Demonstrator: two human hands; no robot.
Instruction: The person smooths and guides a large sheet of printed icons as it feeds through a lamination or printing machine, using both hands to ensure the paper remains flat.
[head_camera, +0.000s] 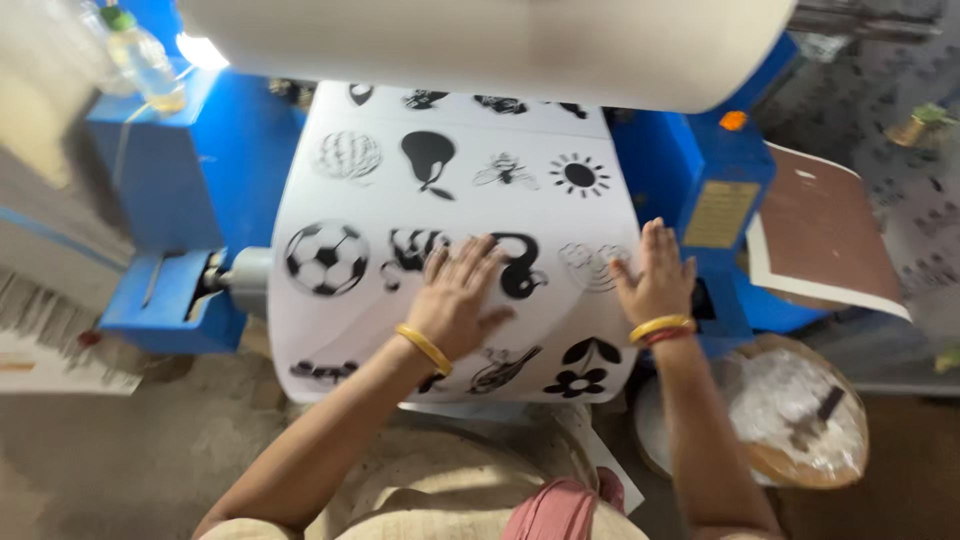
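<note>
A blue metal roller machine (205, 170) stands behind both hands, carrying a wide white sheet printed with black pictures (440, 250) that curves down over its front roller. The left hand (458, 295) lies flat on the sheet, fingers spread and unclenched, grasping nothing. The right hand (655, 275) rests open at the sheet's right edge, just beside the machine's side panel. Right of that hand sits a round basket of white powder (800, 420). Yellow bangles (425, 348) circle each wrist.
</note>
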